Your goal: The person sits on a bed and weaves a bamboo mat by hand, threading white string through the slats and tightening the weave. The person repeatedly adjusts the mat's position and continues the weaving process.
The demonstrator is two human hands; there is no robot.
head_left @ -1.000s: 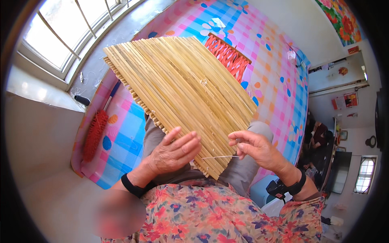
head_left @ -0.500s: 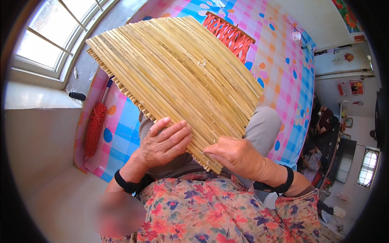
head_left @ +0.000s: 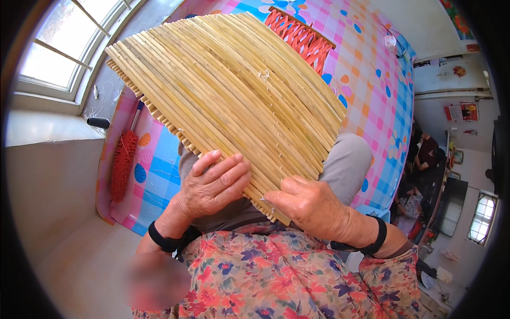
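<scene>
A mat of pale wooden slats [head_left: 228,101] is held up at its near end by the two hands, and most of its length is spread forward and to the left of both grips, above the lap. The left grip [head_left: 215,183] is laid on the mat's near left edge with the fingers bent over the slats; its thumb is hidden, so whether the edge is clasped from below cannot be told. The right grip [head_left: 313,204] is closed in a pinch, thumb against forefinger, on a short white thread [head_left: 262,199] at the slats, and the mat's near corner is placed between the two grips. A grey-trousered knee [head_left: 350,159] is seen just beyond the right grip. Well ahead of it, a lattice of red strips [head_left: 300,40] is partly covered by the mat's far side, on a checked cover [head_left: 366,101]. To the left of the left grip, a red bristly brush [head_left: 124,165] is seen, and farther out a dark cylinder [head_left: 98,122] is set below the barred window [head_left: 56,61].
</scene>
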